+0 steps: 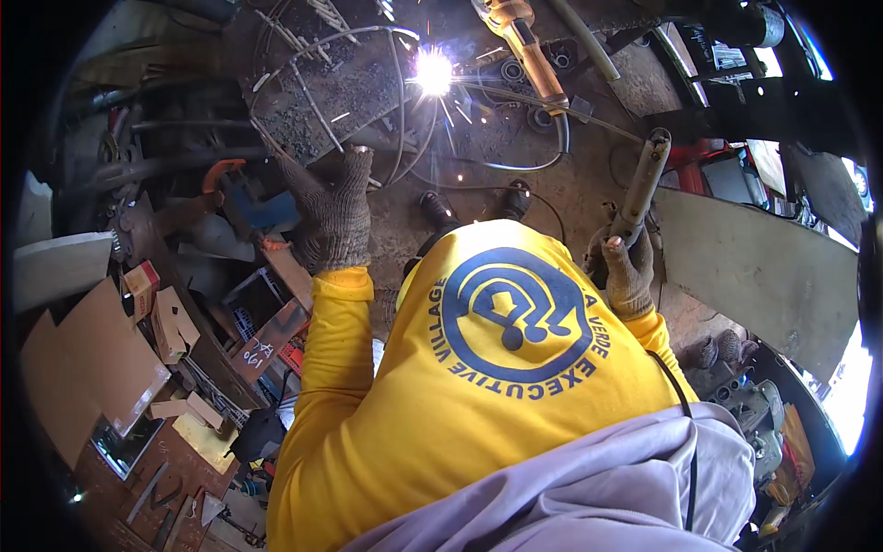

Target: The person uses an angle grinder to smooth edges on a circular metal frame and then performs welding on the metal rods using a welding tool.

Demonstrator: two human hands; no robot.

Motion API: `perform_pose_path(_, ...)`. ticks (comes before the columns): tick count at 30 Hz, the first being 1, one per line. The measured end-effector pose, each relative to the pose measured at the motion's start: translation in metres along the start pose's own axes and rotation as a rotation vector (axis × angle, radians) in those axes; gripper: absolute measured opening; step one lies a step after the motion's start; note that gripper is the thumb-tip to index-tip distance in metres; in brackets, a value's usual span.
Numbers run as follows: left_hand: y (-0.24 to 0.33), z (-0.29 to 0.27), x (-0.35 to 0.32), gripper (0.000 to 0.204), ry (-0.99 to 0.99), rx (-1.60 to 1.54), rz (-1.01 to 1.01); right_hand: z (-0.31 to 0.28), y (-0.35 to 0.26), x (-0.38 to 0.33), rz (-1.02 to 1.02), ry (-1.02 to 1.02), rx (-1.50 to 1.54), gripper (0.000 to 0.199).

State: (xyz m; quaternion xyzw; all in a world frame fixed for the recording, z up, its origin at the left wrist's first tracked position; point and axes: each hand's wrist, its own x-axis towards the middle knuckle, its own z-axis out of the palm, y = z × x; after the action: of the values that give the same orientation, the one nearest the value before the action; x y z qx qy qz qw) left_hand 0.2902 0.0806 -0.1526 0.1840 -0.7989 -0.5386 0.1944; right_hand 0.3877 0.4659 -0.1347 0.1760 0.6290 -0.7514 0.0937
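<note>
My left hand (342, 213), in a brown knitted glove, is closed at the lower left edge of a bent metal rod frame (401, 92), which curves round to the arc. The glove hides part of its grip. My right hand (629, 274), gloved too, is wrapped round a welding electrode holder (642, 189) tilted up and to the right. A thin welding electrode (552, 103) runs from the holder's tip leftward to a glaring white welding arc (433, 72). Sparks fly from the arc, and its glare hides the joint.
An angle grinder (526, 53) lies beyond the arc, its cord looping nearby. Several short metal rods (299, 39) lie at the far left. A blue-and-orange tool (262, 204) and cardboard (87, 368) are on my left. A flat panel (759, 267) leans on my right. My sandalled feet (440, 210) are between my hands.
</note>
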Motion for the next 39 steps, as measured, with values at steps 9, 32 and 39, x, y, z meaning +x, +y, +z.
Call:
perform_pose_path(9,0.001,-0.005,-0.009,0.111,-0.059,-0.091,-0.075,0.000,0.000,0.001,-0.070,0.037,0.066,0.064)
perform_pose_path(32,0.027,0.009,-0.007,0.113,0.005,-0.097,-0.090,-0.005,-0.005,0.005,0.073,-0.003,0.031,0.071)
perform_pose_path(39,0.005,0.002,0.003,0.120,-0.053,-0.034,0.069,-0.005,-0.005,0.006,0.077,-0.010,0.032,0.075)
